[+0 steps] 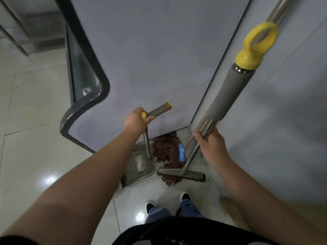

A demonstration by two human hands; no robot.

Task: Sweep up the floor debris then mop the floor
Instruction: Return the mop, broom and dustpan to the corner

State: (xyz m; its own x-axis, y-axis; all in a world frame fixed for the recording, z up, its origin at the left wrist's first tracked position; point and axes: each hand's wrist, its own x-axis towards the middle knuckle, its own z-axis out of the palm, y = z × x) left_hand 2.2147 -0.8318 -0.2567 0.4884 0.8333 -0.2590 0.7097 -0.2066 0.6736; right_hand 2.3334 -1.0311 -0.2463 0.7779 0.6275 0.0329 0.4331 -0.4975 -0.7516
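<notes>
My left hand point(135, 119) grips the grey, yellow-tipped handle of a grey dustpan point(139, 165), which rests on the tiled floor in the corner with pale debris in it. My right hand point(208, 144) is closed around two metal poles at once. One pole is the broom's, and the dark broom head point(182, 174) lies on the floor beside the dustpan. The other, with a grey grip and yellow ring, is the mop pole point(231, 92). The brown string mop head point(166, 152) with its blue clamp lies behind the broom against the wall.
A lilac-grey wall panel point(150, 59) stands straight ahead, and another wall point(283, 121) closes the right side. A dark-framed glass panel point(83, 71) stands at the left. My feet point(168, 200) are on glossy tiles just behind the tools.
</notes>
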